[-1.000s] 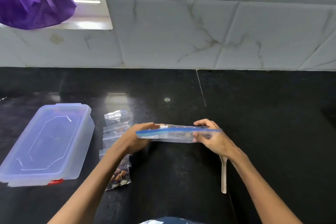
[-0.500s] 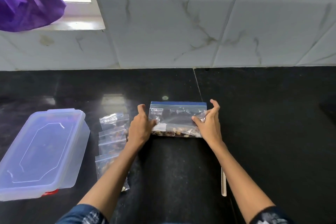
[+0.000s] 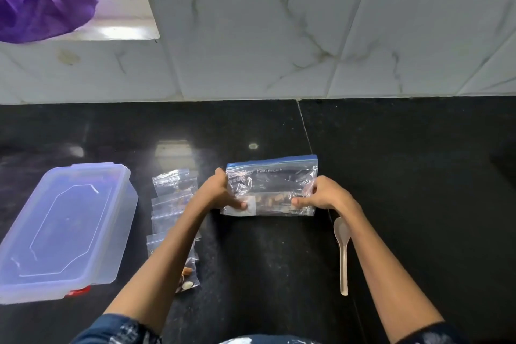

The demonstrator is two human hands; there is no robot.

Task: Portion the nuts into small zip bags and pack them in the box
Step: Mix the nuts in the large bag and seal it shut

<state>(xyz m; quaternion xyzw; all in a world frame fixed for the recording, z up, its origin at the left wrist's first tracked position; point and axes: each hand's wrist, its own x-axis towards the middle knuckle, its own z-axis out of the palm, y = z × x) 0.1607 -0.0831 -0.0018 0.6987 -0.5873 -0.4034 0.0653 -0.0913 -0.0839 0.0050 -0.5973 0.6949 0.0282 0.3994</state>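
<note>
A large clear zip bag [image 3: 272, 184] with a blue zip strip along its far edge lies on the black counter, a few nuts showing near its lower edge. My left hand [image 3: 216, 194] grips the bag's left side, thumb on top. On the right side, my right hand [image 3: 321, 196] pinches the plastic, thumb pressed near the nuts. Several small zip bags [image 3: 174, 193] with nuts lie in a column just left of my left arm, partly hidden by it. The clear plastic box [image 3: 65, 227] stands at the left with its lid on.
A white plastic spoon [image 3: 343, 251] lies on the counter [image 3: 418, 190] right of my right forearm. A tiled wall rises behind the counter. Purple cloth [image 3: 39, 0] hangs at the window, top left.
The large bag went from being held up edge-on above the counter to lying flat on it. Both hands came down with it and now hold its lower corners.
</note>
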